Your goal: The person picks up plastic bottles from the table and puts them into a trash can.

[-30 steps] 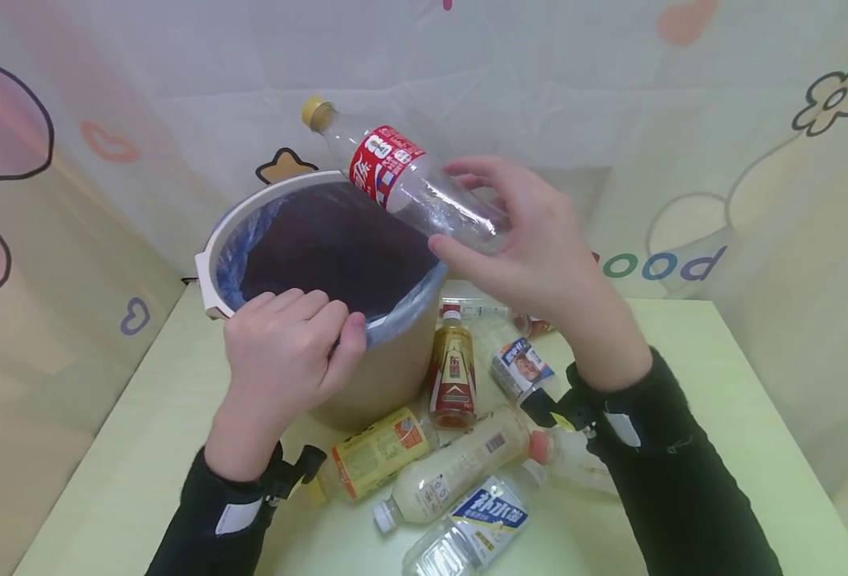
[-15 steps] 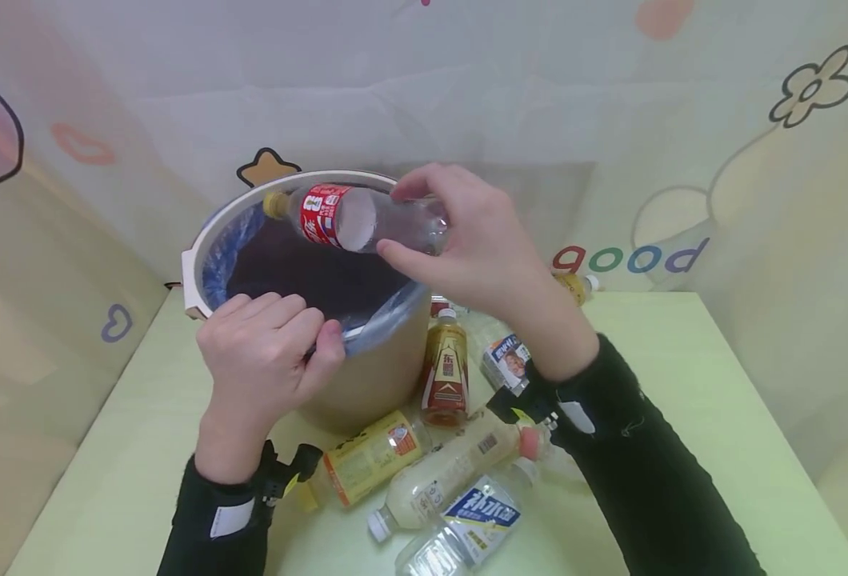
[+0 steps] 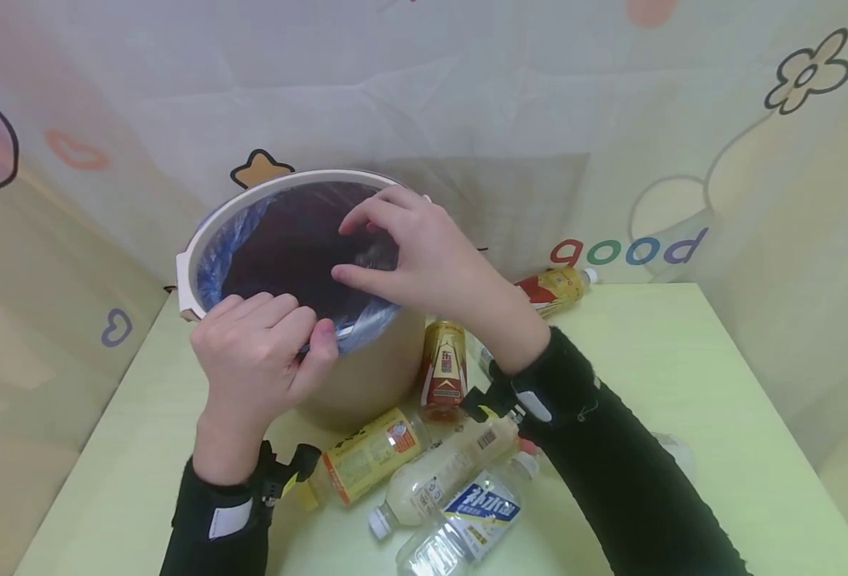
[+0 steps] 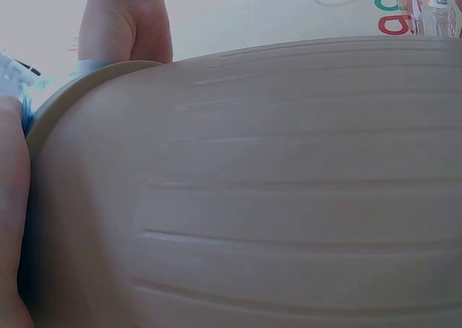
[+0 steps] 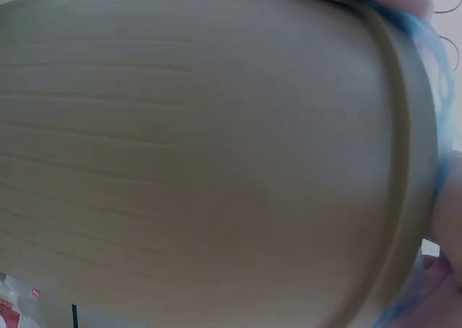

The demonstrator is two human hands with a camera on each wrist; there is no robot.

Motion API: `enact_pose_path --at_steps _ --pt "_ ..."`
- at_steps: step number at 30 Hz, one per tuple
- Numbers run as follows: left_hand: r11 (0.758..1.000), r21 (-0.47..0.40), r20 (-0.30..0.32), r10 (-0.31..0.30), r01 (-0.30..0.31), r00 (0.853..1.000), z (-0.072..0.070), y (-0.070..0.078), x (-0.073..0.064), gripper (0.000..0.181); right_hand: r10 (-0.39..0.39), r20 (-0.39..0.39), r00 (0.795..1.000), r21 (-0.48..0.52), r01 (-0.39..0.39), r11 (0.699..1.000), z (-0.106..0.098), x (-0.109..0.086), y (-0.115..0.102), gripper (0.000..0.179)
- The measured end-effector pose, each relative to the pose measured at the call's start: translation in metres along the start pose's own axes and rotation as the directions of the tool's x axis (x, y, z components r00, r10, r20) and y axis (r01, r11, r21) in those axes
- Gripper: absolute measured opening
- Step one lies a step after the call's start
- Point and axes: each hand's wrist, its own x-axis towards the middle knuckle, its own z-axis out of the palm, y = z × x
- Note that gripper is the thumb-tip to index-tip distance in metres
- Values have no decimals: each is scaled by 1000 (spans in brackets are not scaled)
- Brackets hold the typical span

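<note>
A beige bin (image 3: 366, 376) with a blue plastic liner (image 3: 215, 260) stands at centre left in the head view. My left hand (image 3: 258, 352) grips its near rim, fingers curled over the edge. Over the bin's right side is my right hand (image 3: 424, 256), thumb and fingers spread apart with nothing between them. Just below its fingers, inside the dark bin, the clear bottom of a plastic bottle (image 3: 377, 254) glints; the rest of it is hidden. Ribbed bin wall (image 4: 289, 183) fills most of both wrist views.
Plastic bottles lie around the bin: a gold-and-red one (image 3: 444, 368), a yellow-labelled one (image 3: 370, 458), a milky one (image 3: 449, 480) and a blue-and-white-labelled one (image 3: 478, 516). Another gold-and-red bottle (image 3: 557, 290) is at the back. A printed curtain (image 3: 510, 120) hangs behind the table.
My right hand has carried the red-labelled cola bottle left and down over the bin and let go; the bottle has dropped inside. The left hand keeps its grip on the rim.
</note>
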Motion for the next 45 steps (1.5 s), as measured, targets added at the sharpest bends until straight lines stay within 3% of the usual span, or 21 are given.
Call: enact_pose_path --at_steps 5,10,17,21,29,34,37,41,45 --pt "1000 -7 10 -2 2 1000 -1 -1 -1 42 -25 -20 999 -15 24 1000 -2 -7 0 41" --pt "1000 -9 12 -3 4 1000 -1 -1 0 42 -62 -88 994 -7 61 998 -8 -16 3 37" --pt "1000 -8 14 -7 7 1000 -1 -1 -1 43 -138 -231 963 2 142 990 -23 -27 15 35" --pt "1000 -4 0 -12 12 1000 -2 0 0 43 -108 -252 962 -3 111 994 -36 -40 21 36" --pt "1000 -12 -3 -12 12 1000 -2 3 2 43 5 -146 989 -78 -17 997 -52 -96 46 34" --pt "1000 -21 -24 9 -9 1000 2 5 4 41 17 -80 997 -126 -27 992 -51 -139 70 31" --pt "1000 -19 -6 16 -16 1000 4 3 2 39 51 -29 998 -176 -56 983 -46 -163 82 34" --pt "1000 -5 6 17 -17 1000 2 0 0 38 147 75 986 -234 -126 964 -43 -190 92 37" --pt "1000 17 14 17 -17 1000 -2 -3 -1 39 251 200 947 -231 -203 951 -43 -209 101 45"
